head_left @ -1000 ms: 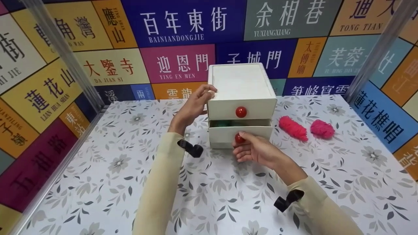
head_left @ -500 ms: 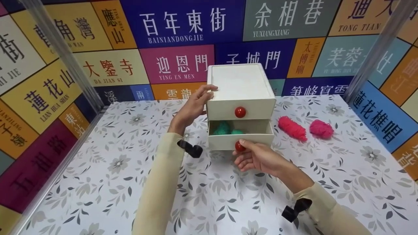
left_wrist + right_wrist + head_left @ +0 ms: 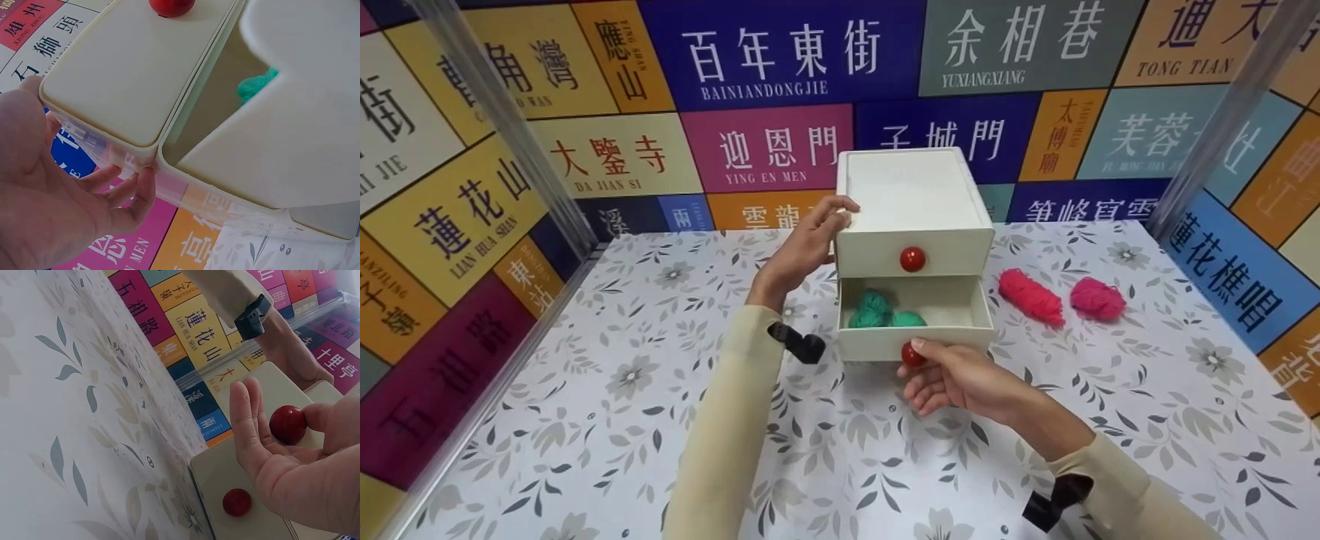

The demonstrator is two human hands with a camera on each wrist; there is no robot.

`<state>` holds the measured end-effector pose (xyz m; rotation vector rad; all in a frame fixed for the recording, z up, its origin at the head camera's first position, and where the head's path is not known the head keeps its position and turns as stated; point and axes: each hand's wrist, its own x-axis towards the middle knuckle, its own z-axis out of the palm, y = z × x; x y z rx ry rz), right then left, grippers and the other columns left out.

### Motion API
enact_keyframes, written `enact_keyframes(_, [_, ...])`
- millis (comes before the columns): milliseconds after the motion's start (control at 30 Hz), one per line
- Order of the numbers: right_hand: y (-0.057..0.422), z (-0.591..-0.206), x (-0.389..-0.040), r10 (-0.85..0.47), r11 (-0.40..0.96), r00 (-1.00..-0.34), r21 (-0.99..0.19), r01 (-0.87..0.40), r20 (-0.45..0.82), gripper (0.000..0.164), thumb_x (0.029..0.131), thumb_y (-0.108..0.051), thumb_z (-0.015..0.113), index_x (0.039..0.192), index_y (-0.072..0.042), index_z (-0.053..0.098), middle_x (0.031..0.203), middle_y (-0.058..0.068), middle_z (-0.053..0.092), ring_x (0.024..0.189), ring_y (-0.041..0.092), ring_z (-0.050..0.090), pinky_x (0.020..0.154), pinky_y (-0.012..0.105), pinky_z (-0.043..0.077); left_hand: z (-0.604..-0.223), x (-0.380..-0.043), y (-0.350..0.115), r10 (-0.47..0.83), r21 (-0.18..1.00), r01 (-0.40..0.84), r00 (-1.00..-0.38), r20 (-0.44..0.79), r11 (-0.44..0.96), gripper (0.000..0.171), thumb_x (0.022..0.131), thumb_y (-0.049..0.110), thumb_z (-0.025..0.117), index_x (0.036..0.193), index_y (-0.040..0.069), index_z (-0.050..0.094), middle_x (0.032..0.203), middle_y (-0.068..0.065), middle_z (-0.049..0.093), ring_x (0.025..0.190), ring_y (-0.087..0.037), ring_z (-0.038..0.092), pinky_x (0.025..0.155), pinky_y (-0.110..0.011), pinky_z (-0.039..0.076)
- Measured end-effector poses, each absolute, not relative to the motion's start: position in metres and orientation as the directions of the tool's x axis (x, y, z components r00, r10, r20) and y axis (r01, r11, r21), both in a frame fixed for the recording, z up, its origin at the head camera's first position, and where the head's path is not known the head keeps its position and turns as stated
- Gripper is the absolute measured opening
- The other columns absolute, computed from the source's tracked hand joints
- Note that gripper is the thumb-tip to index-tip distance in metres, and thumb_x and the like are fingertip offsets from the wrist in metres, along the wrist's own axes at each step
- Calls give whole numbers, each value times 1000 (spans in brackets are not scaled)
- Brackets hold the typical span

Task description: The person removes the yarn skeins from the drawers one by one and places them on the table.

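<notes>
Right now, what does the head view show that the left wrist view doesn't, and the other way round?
Only the head view: the hot pink yarn and magenta yarn beside the cabinet, and the right hand holding the lower red knob.
Only the left wrist view: the palm side of the left hand and the XIONG ZHOU sign.
Both: the cabinet, the upper red knob, and green yarn inside the open lower drawer.

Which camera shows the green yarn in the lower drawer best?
The head view: it looks down into the open lower drawer and shows several clumps of green yarn. The left wrist view catches only a scrap, the rest hidden; the right wrist view shows none.
</notes>
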<state>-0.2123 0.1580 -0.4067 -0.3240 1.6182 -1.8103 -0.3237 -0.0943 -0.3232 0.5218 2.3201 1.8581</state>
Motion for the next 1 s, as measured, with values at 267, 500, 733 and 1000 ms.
enact_keyframes(267, [160,-407,-205,-654,2,-716,-948,319,-243,43,107,-39,44,109,1,59,85,4,71,72,12,68,71,26,60,-322,-325,-95,348,963,193,-930,119,187,26,109,25,34,131,17,45,132,-13,52,116,-28,57,108,-58,44])
enact_keyframes(500, [160,-407,-195,-666,24,-700,-946,324,-257,43,106,-39,43,110,1,58,85,4,70,71,12,67,69,25,60,-322,-324,-95,349,962,190,-930,113,196,26,109,26,35,131,18,45,134,-14,51,120,-30,55,109,-59,43])
enact_keyframes(733, [161,-406,-187,-657,47,-699,-941,335,-282,46,106,-41,44,111,2,58,84,3,70,70,12,68,69,26,60,-323,-324,-96,338,959,192,-934,114,207,26,108,25,35,130,19,46,133,-14,52,119,-29,56,109,-60,42])
enact_keyframes(1000, [163,-407,-178,-673,65,-682,-942,329,-285,47,106,-41,44,111,4,58,84,3,71,71,12,68,70,27,60,-324,-325,-95,341,965,189,-933,118,182,24,108,23,35,129,18,46,125,-12,54,111,-26,58,106,-56,47])
